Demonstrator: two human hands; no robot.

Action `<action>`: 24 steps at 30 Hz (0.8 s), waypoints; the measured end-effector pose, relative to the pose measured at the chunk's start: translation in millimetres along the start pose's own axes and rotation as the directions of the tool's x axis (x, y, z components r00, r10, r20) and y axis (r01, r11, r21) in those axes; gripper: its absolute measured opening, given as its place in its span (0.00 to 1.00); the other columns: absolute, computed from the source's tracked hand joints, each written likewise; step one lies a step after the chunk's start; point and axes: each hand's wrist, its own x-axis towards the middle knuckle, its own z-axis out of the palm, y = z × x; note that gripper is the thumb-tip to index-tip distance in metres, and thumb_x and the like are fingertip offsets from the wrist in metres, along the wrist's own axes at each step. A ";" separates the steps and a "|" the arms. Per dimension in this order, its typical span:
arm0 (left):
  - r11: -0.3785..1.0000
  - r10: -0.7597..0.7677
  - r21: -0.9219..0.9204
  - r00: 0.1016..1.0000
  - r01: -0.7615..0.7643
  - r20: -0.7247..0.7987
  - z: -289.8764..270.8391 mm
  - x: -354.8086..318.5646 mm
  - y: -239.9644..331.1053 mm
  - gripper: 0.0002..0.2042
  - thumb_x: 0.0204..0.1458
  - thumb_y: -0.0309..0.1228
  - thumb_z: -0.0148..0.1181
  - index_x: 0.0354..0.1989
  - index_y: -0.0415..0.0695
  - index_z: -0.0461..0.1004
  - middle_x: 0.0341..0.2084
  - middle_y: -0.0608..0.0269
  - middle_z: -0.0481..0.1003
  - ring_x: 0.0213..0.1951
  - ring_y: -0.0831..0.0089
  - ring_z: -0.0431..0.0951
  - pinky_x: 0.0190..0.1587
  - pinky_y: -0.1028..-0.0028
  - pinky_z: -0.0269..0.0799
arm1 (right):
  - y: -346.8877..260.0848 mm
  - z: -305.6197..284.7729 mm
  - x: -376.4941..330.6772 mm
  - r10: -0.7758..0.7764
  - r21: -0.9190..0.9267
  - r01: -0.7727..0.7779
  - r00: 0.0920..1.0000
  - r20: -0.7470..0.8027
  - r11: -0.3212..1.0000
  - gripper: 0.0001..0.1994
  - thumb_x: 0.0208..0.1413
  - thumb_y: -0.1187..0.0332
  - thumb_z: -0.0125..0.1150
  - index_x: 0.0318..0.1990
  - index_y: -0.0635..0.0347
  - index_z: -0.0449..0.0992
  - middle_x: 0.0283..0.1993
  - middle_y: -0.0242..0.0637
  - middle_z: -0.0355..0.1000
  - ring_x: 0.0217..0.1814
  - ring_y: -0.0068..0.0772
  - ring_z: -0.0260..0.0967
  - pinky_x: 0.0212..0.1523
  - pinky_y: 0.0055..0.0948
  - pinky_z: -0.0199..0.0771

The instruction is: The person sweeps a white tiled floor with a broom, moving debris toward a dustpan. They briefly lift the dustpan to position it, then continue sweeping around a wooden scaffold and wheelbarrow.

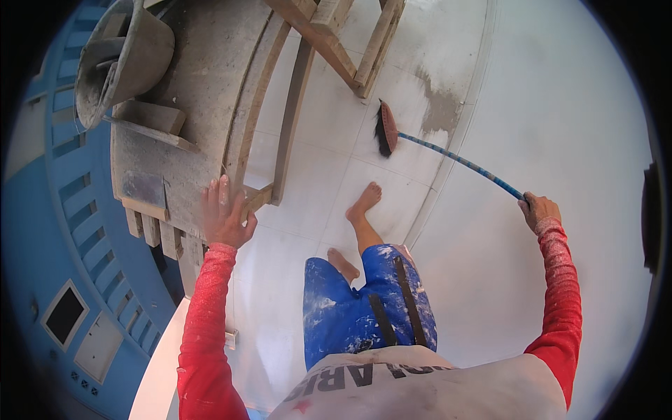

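My right hand (539, 210) is closed round the end of a broom's blue patterned handle (465, 162). The broom head (387, 129), reddish-brown with dark bristles, is down at the tiled floor, beyond my feet. My left hand (227, 213) has its fingers spread and holds nothing. It is at the near right corner of a dusty wooden work platform (203, 84); whether the fingers touch the wood I cannot tell.
On the platform are a grey mortar-stained bucket (143, 59) lying tilted, a wooden float (150, 122) and a flat grey plate (143, 187). Timber legs (292, 119) stand below its right side. A grey patch (441, 105) marks the floor by the white wall (539, 126).
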 end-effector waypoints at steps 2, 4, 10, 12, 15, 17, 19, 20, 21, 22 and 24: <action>1.000 -0.013 0.013 0.999 0.013 0.034 -4.8 1.8 2.8 0.22 0.43 0.39 0.60 0.48 0.47 0.74 0.68 0.49 0.52 0.69 0.47 0.48 0.67 0.46 0.49 | -0.4 -20.1 -30.8 -0.014 -0.037 0.014 1.000 0.007 0.999 0.15 0.63 0.52 0.48 0.42 0.50 0.76 0.30 0.37 0.77 0.36 0.43 0.76 0.39 0.42 0.75; 1.000 -0.025 0.013 0.999 0.024 0.047 -9.1 1.0 4.6 0.21 0.43 0.39 0.60 0.48 0.47 0.74 0.68 0.50 0.50 0.70 0.47 0.47 0.67 0.46 0.49 | 1.9 -27.1 -55.5 -0.056 0.013 0.056 0.998 0.013 0.998 0.15 0.63 0.52 0.48 0.40 0.50 0.76 0.28 0.36 0.77 0.35 0.42 0.76 0.38 0.42 0.75; 0.999 -0.008 0.032 1.000 0.007 0.022 -11.0 1.1 13.9 0.23 0.43 0.41 0.59 0.49 0.46 0.73 0.69 0.49 0.48 0.69 0.48 0.46 0.70 0.48 0.43 | -42.6 21.0 -13.3 -0.172 0.071 0.165 0.980 0.099 0.984 0.17 0.61 0.50 0.51 0.46 0.46 0.79 0.37 0.36 0.79 0.42 0.40 0.77 0.44 0.41 0.76; 0.999 0.008 0.042 1.000 -0.008 0.020 -13.6 4.5 14.4 0.24 0.43 0.41 0.59 0.50 0.46 0.73 0.69 0.49 0.48 0.69 0.47 0.45 0.70 0.48 0.42 | -34.9 29.6 15.0 -0.145 0.021 0.144 0.988 0.059 0.989 0.17 0.61 0.49 0.52 0.46 0.47 0.79 0.37 0.36 0.79 0.43 0.39 0.77 0.45 0.40 0.76; 0.998 -0.001 0.059 0.997 -0.003 0.074 -24.5 6.2 20.9 0.25 0.44 0.42 0.59 0.51 0.46 0.71 0.69 0.48 0.46 0.70 0.46 0.43 0.70 0.48 0.41 | 22.3 12.0 33.2 -0.049 0.042 0.048 0.999 0.013 0.998 0.17 0.60 0.50 0.53 0.44 0.49 0.79 0.37 0.35 0.79 0.41 0.38 0.78 0.42 0.39 0.77; 0.996 -0.020 0.089 0.992 0.009 0.128 -31.9 6.8 23.9 0.26 0.44 0.44 0.60 0.53 0.45 0.70 0.69 0.46 0.45 0.70 0.46 0.42 0.71 0.48 0.40 | 47.6 10.2 25.0 0.043 0.077 -0.039 0.998 -0.049 0.996 0.16 0.60 0.51 0.54 0.43 0.50 0.80 0.37 0.36 0.79 0.40 0.39 0.78 0.40 0.38 0.77; 0.993 -0.044 0.117 0.987 0.026 0.157 -43.4 12.2 33.7 0.31 0.46 0.46 0.61 0.56 0.41 0.66 0.67 0.42 0.48 0.68 0.45 0.45 0.69 0.48 0.42 | 64.3 11.3 16.7 0.118 0.149 -0.097 0.983 -0.141 0.984 0.15 0.59 0.52 0.54 0.42 0.50 0.79 0.36 0.37 0.79 0.39 0.40 0.78 0.39 0.38 0.77; 0.994 -0.109 0.036 0.991 0.107 0.073 -47.0 24.3 35.7 0.33 0.47 0.47 0.61 0.58 0.39 0.64 0.66 0.42 0.50 0.68 0.45 0.47 0.69 0.48 0.43 | 66.7 18.7 4.2 0.155 0.208 -0.112 0.966 -0.205 0.972 0.13 0.59 0.53 0.55 0.40 0.50 0.79 0.35 0.37 0.79 0.40 0.41 0.78 0.39 0.39 0.77; 0.982 -0.182 -0.055 0.983 0.181 -0.010 -50.8 41.9 35.0 0.34 0.48 0.48 0.62 0.59 0.38 0.62 0.65 0.41 0.51 0.67 0.44 0.49 0.68 0.48 0.44 | 65.5 21.5 -11.9 0.225 0.298 -0.166 0.958 -0.176 0.940 0.14 0.59 0.53 0.55 0.41 0.51 0.78 0.36 0.38 0.79 0.40 0.43 0.78 0.40 0.41 0.77; 0.956 -0.260 -0.161 0.962 0.244 -0.084 -53.5 62.9 34.6 0.36 0.49 0.49 0.62 0.60 0.36 0.61 0.64 0.41 0.53 0.66 0.44 0.50 0.68 0.49 0.45 | 64.0 22.3 -32.3 0.285 0.363 -0.224 0.950 -0.124 0.905 0.14 0.60 0.53 0.54 0.42 0.51 0.77 0.37 0.39 0.79 0.41 0.44 0.78 0.41 0.42 0.77; 0.847 -0.380 -0.500 0.862 0.180 -0.334 -85.7 153.4 37.3 0.39 0.52 0.49 0.62 0.63 0.33 0.56 0.61 0.41 0.57 0.64 0.46 0.54 0.66 0.52 0.47 | 63.1 36.7 -80.4 0.361 0.531 -0.333 0.931 0.053 0.779 0.18 0.60 0.50 0.51 0.49 0.49 0.76 0.42 0.42 0.78 0.46 0.46 0.76 0.47 0.44 0.75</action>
